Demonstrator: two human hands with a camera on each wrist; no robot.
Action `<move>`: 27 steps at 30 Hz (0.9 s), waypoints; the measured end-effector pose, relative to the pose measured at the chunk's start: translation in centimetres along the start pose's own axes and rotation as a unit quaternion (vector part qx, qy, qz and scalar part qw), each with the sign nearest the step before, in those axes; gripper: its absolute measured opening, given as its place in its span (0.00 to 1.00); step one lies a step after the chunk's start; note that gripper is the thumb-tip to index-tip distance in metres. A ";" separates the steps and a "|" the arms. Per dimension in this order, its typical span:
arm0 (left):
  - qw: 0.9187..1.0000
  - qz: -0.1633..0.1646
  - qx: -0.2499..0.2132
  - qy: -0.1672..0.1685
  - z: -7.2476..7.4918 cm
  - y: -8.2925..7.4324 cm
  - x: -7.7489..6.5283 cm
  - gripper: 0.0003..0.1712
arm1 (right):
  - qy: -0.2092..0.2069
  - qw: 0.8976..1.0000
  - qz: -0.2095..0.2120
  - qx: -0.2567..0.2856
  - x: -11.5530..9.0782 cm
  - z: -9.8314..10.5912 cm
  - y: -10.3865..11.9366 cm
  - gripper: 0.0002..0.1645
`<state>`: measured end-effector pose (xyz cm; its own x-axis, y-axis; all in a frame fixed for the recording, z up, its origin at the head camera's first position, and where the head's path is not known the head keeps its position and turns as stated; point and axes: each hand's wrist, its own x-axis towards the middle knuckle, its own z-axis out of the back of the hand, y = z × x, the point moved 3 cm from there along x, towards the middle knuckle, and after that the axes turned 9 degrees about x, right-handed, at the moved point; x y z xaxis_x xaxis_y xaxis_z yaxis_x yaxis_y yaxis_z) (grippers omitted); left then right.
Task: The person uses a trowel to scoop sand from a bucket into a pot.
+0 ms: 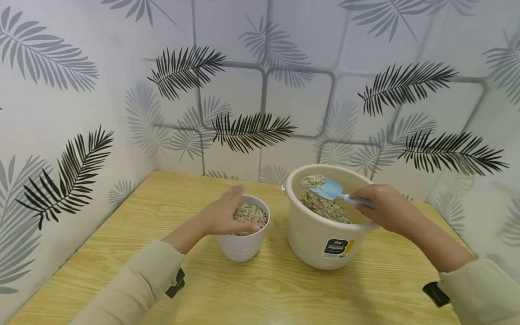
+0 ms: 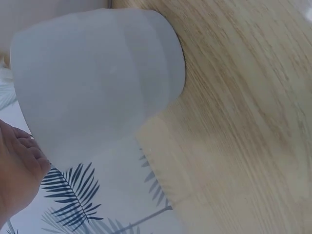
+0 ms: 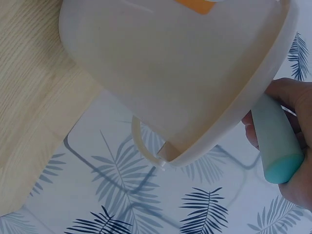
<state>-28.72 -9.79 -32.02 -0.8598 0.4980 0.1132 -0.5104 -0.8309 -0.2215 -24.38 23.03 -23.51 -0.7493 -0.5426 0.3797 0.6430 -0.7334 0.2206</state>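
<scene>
My right hand (image 1: pixel 383 207) grips the handle of a small light-blue trowel (image 1: pixel 332 188). A heap of tan granules lies on its blade, over the inside of a cream bucket (image 1: pixel 325 246) that holds more of the granules (image 1: pixel 325 207). In the right wrist view the trowel's handle (image 3: pixel 277 141) shows in the curled fingers beside the bucket's rim. My left hand (image 1: pixel 223 214) is at the left rim of a white pot (image 1: pixel 241 248), fingers straight and thumb stretched across its near side. Granules (image 1: pixel 252 214) fill the pot nearly to the rim.
Both containers stand on a light wooden table (image 1: pixel 243 293), the bucket to the right of the pot. A wall (image 1: pixel 292 104) with a leaf pattern rises behind the table. The bucket's handle (image 3: pixel 141 141) hangs down at its side.
</scene>
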 end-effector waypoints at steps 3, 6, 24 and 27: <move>1.000 0.004 -0.007 -0.006 -0.1 0.5 -0.3 0.66 | -0.006 1.000 0.013 0.002 -0.1 0.0 0.3 0.13; 1.000 0.010 -0.008 -0.009 -0.1 0.9 -0.6 0.66 | -0.009 1.000 0.022 -0.001 -0.2 0.1 0.6 0.12; 1.000 0.019 -0.017 -0.017 -1.0 3.3 -2.3 0.66 | -0.027 0.998 0.054 -0.021 -0.4 0.6 1.6 0.13; 0.999 0.020 -0.016 -0.019 -1.2 3.6 -2.4 0.66 | -0.028 0.997 0.062 -0.024 -0.5 0.6 2.0 0.13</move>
<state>-28.50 -13.66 -34.19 -0.8802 0.4535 0.1400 -0.4747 -0.8417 -0.2574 -22.66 22.10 -22.72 -0.6537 -0.6080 0.4506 0.7210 -0.6813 0.1265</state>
